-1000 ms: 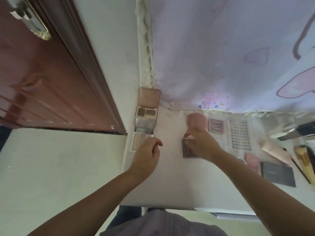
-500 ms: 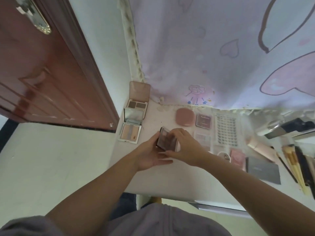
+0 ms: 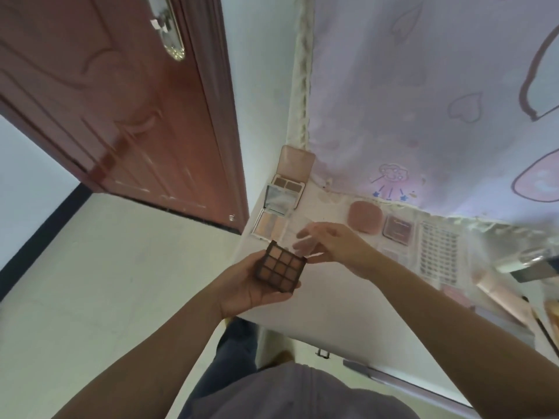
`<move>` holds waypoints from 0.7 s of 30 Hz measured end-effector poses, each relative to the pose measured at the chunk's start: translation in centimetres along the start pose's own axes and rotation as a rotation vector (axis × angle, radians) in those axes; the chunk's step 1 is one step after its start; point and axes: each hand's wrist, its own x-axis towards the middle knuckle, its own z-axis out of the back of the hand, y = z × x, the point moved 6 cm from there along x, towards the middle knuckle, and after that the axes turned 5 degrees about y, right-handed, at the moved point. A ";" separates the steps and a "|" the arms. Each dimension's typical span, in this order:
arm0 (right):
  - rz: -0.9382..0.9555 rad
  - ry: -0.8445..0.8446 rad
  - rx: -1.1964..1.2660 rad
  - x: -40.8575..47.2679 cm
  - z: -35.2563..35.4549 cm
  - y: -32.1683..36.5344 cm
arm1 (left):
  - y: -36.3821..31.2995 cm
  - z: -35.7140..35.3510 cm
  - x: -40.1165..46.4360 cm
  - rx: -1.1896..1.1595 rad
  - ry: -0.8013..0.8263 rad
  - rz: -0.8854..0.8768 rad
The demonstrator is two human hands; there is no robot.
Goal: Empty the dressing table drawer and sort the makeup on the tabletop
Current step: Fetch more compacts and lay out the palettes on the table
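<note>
Palette's open now! The left hand (image 3: 242, 285) cradles the nine-pan eyeshadow palette (image 3: 279, 266) above the tabletop (image 3: 332, 300) edge, fingers curled beneath; the right hand (image 3: 329, 246) pinches its clear lid (image 3: 302, 243), lifted back.

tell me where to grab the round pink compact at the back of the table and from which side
Take the pink compact by its two opposite rounded edges, coming from above. It lies flat and closed, with a square palette close on its right, so a side approach looks cramped.
</note>
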 end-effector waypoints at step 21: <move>-0.044 -0.381 -0.517 6.2 -6.1 -2.5 | -6.5 7.0 -0.8 1.401 -0.531 -0.207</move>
